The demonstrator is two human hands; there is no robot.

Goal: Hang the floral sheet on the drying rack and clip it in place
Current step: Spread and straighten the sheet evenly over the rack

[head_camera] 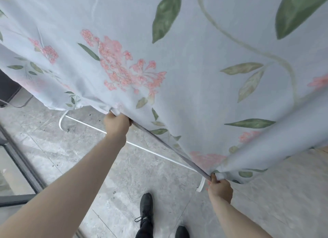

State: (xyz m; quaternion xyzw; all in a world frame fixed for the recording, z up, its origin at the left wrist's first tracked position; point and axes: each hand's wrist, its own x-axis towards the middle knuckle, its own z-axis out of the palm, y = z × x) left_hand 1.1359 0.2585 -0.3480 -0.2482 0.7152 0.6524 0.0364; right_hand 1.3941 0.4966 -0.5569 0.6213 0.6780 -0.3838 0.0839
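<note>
The floral sheet [195, 60], pale blue with pink flowers and green leaves, fills the upper part of the head view and hangs down in front of me. My left hand [117, 122] grips its lower hem at the left. My right hand [220, 187] pinches the same hem further right and nearer to me, so the edge runs taut between both hands. Under the sheet only the drying rack's white base bar [142, 148] and its curved white feet show on the floor. The upper rack is hidden by the fabric. No clips are visible.
Grey stone floor tiles [124, 184] lie below. A dark-framed glass door [17, 166] runs along the left. A dark piece of furniture [8, 88] stands at far left. My black shoes [146, 207] are close to the rack's near foot [201, 184].
</note>
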